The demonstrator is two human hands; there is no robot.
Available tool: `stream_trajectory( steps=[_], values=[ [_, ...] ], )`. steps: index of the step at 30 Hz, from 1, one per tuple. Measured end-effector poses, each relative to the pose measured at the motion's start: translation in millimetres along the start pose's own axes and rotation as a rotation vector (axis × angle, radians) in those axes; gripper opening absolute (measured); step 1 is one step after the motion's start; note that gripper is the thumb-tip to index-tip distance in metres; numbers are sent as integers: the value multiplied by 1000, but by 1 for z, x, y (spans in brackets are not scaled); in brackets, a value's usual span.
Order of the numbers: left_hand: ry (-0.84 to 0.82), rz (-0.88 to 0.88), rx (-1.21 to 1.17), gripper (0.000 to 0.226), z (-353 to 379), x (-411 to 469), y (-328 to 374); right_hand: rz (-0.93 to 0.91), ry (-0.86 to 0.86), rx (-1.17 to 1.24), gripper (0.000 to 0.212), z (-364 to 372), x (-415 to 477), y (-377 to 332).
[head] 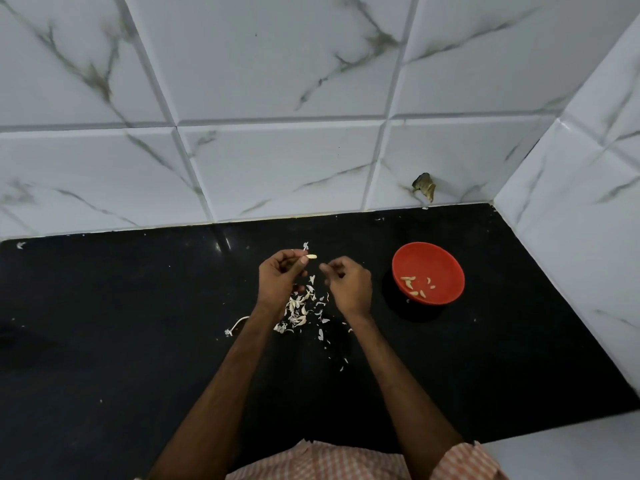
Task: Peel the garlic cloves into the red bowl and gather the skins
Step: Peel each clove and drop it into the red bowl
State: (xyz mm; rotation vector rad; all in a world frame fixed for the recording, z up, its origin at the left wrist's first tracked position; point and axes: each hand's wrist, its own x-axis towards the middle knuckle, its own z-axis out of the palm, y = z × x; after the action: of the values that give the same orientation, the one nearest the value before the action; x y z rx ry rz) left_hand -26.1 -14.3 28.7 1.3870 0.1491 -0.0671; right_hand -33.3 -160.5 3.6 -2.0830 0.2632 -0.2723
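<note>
Left hand [282, 273], raised, pinches a garlic clove [312, 257] lying crosswise, tip rightward; right hand [348, 284] loosely curled, empty.

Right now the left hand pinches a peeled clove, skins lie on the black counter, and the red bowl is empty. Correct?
No. The head view shows the red bowl holds several peeled cloves. The rest stands: the left hand pinches a clove, and skins lie on the black counter.

Bare counter [121, 323] lies left; the red bowl [428, 273] and corner wall [571, 220] crowd the right.
</note>
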Motion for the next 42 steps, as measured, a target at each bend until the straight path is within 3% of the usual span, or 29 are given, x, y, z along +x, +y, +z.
stream_trajectory(
  steps=[5,7,11,15,19,22,29,32,35,38,42],
  values=[
    [-41,16,57,7,17,-1,-3,159,-131,554,18,-12,2,-10],
    [-68,31,63,4,26,-2,-4,173,-139,626,15,-15,2,-7],
    [-139,-27,62,9,45,-2,-12,182,-124,601,8,-30,4,6],
    [-93,-185,-20,18,74,-5,-18,271,-101,652,7,-65,14,27],
    [-134,-243,71,16,86,-8,-32,335,85,514,14,-109,34,74],
    [-130,-275,185,28,88,-11,-46,461,204,412,15,-132,46,106],
    [-71,-284,296,39,85,-18,-78,673,236,600,26,-149,49,125],
    [-48,-237,387,44,74,-18,-90,630,290,619,26,-149,46,123],
    [-1,-165,566,33,56,-15,-100,453,255,487,25,-131,38,115],
    [11,-125,668,14,41,-16,-104,277,43,297,22,-95,23,101],
    [105,-59,704,25,17,-20,-100,97,-300,-50,30,-39,1,84]
  ],
)
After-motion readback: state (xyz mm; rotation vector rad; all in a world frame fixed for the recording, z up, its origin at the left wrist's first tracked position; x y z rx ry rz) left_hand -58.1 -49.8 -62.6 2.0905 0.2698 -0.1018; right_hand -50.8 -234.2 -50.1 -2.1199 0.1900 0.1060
